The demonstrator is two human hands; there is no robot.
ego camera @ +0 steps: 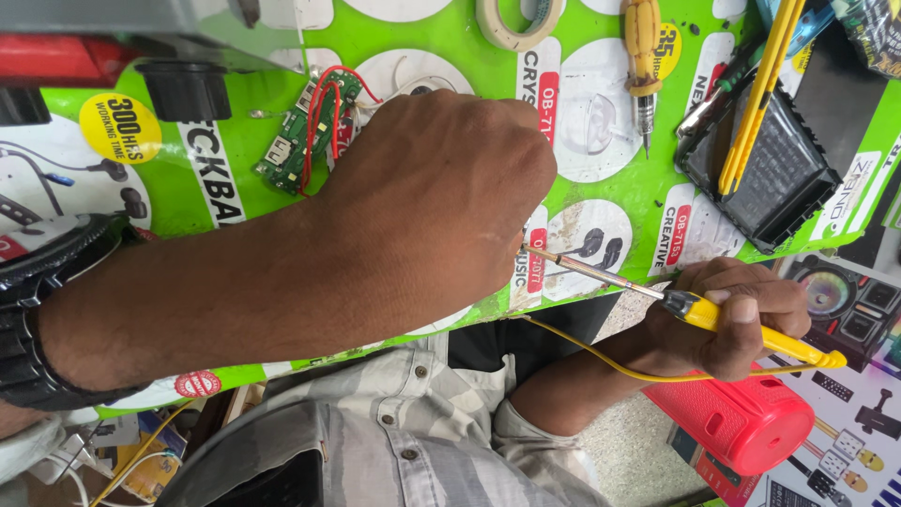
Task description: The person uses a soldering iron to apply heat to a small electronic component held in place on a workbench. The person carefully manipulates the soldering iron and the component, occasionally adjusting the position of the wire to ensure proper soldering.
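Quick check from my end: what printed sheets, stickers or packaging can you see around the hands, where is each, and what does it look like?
Green poster: covers the bench under both hands, bright green with white ovals showing earbuds.
Yellow sticker: round, on the poster's left part.
Red round sticker: at the poster's near edge, bottom left.
Gadget poster: far right, pale, showing dark speakers.

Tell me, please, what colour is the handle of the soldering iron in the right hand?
Yellow, with a yellow cord; the soldering iron handle shows clearly in the head view.
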